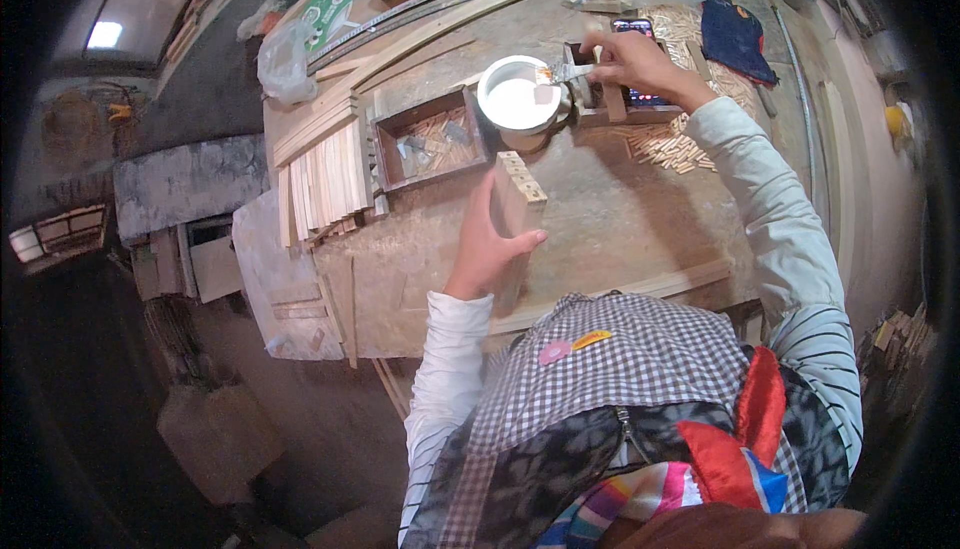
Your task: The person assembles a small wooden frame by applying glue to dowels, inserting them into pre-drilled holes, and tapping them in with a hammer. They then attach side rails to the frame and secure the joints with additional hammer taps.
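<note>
My left hand (pixel 487 249) is wrapped round a row of wooden pieces (pixel 522 194), held together with their ends up. Small dark holes show in those pale ends. My right hand (pixel 640 67) grips a small flat brush (pixel 566 72) from above. The brush's bristle end is over the rim of a white tub (pixel 500 117), which has white stuff in it. Just beyond the wooden pieces, the tub stands on the workbench (pixel 620 219).
Left of the tub is a wooden tray (pixel 425 177) with dowels, beside stacked wooden strips (pixel 325 189). A phone (pixel 640 29) rests in another wooden box on the right. Loose dowels (pixel 685 154) lie around it, near a dark blue cap (pixel 733 37).
</note>
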`<act>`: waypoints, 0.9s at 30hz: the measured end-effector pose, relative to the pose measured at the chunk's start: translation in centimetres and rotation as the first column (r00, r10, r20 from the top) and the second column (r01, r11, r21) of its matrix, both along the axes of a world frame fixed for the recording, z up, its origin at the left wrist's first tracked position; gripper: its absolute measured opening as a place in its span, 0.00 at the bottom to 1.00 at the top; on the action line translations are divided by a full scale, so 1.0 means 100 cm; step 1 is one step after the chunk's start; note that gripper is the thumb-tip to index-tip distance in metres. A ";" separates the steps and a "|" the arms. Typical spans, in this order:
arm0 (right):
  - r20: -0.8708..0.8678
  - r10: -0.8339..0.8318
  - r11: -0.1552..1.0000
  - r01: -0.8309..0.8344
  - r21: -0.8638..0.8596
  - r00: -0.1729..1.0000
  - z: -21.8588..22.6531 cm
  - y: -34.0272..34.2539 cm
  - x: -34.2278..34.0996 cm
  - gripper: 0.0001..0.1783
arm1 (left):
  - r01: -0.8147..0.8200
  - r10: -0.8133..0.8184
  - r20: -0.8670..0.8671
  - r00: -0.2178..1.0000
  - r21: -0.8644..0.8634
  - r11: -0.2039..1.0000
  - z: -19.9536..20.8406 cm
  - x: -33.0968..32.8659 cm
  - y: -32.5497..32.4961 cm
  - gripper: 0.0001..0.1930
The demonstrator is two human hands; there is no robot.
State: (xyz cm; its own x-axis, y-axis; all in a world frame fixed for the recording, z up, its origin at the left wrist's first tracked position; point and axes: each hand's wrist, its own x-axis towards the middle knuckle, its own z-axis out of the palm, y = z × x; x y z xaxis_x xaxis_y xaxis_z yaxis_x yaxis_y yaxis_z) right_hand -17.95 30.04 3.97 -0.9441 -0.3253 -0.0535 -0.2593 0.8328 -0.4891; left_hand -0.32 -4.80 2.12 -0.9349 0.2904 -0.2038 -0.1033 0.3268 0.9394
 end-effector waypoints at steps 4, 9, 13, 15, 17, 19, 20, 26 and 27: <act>0.349 -0.111 0.867 0.262 -0.424 0.930 0.000 -0.009 0.006 0.17 | 0.009 -0.010 0.010 1.000 0.071 0.997 0.008 -0.006 0.004 0.58; 0.290 -0.211 0.728 0.348 -0.590 0.933 -0.016 -0.045 0.016 0.13 | 0.004 -0.004 -0.005 1.000 0.127 0.992 0.011 -0.008 0.010 0.58; 0.109 -0.219 0.827 0.244 -0.506 0.970 -0.029 -0.079 0.017 0.16 | -0.003 0.000 0.022 1.000 0.105 0.994 0.006 -0.010 0.011 0.58; 0.061 -0.178 0.865 0.186 -0.467 0.982 -0.032 -0.094 0.016 0.16 | -0.003 0.001 0.012 1.000 0.126 0.992 0.003 -0.012 0.011 0.58; -0.028 -0.114 0.901 0.091 -0.425 0.993 -0.032 -0.106 0.017 0.16 | -0.024 0.015 0.053 0.998 0.188 0.982 0.001 -0.012 0.010 0.57; -0.162 -0.058 0.966 0.014 -0.256 0.985 -0.031 -0.112 0.016 0.14 | -0.049 0.029 0.088 0.996 0.243 0.969 -0.002 -0.012 0.008 0.57; -0.177 -0.018 0.989 -0.008 -0.147 0.984 -0.030 -0.113 0.016 0.13 | -0.061 0.034 0.104 0.994 0.267 0.962 -0.005 -0.012 0.006 0.57; -0.308 -0.052 0.976 -0.018 -0.219 0.950 -0.029 -0.098 0.014 0.11 | -0.156 0.119 0.134 0.984 0.310 0.938 -0.015 -0.019 0.009 0.55; -0.236 -0.055 0.988 0.018 -0.154 0.970 -0.031 -0.096 0.014 0.14 | -0.176 0.130 0.148 0.980 0.358 0.917 -0.014 -0.020 0.013 0.54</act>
